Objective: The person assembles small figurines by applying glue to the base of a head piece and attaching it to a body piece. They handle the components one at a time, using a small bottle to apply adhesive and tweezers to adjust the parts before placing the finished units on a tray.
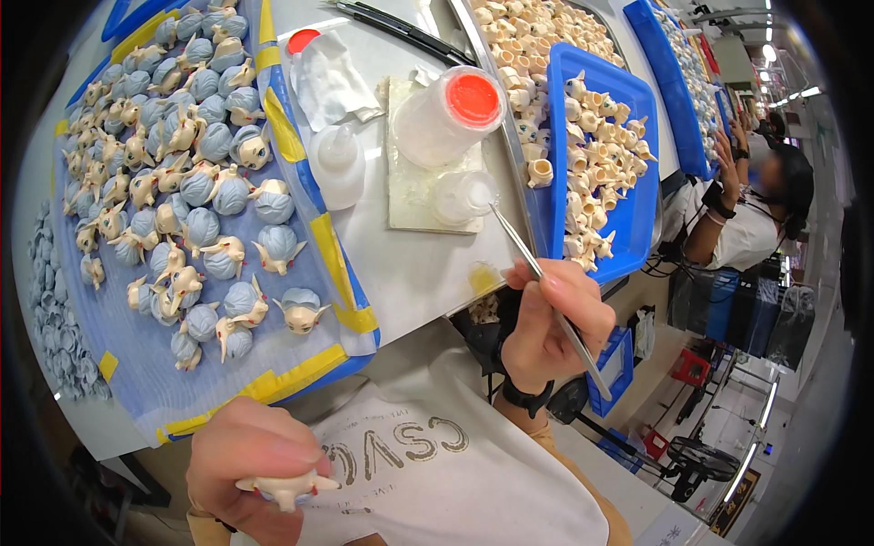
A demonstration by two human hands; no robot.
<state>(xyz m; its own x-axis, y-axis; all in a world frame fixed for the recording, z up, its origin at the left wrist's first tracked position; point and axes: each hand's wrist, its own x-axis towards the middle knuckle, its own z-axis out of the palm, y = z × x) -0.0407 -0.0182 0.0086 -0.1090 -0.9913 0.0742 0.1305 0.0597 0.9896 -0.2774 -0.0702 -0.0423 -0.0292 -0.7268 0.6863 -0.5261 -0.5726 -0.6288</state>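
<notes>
My left hand (pixel 241 455), at the lower left, pinches a small cream doll head (pixel 289 493) with pointed ears between thumb and fingers. In my right hand (pixel 555 332) is a pair of metal tweezers (pixel 584 351), slanting up and left. Their tips touch or hover at the edge of a small translucent pot (pixel 460 197); I cannot tell which. That pot stands on a pale square slab (pixel 405 205), beside a larger translucent cup (pixel 432 127) with a red round top. A white squeeze bottle (pixel 337 168) is just left of the slab.
On the left, a blue tray edged with yellow tape (pixel 296 378) carries many doll heads with blue-grey hair. Bare heads fill a blue bin (pixel 628 241) and a metal tray (pixel 514 173). Black tweezers (pixel 401 27) lie at the back. Another person (pixel 742 214) sits at right.
</notes>
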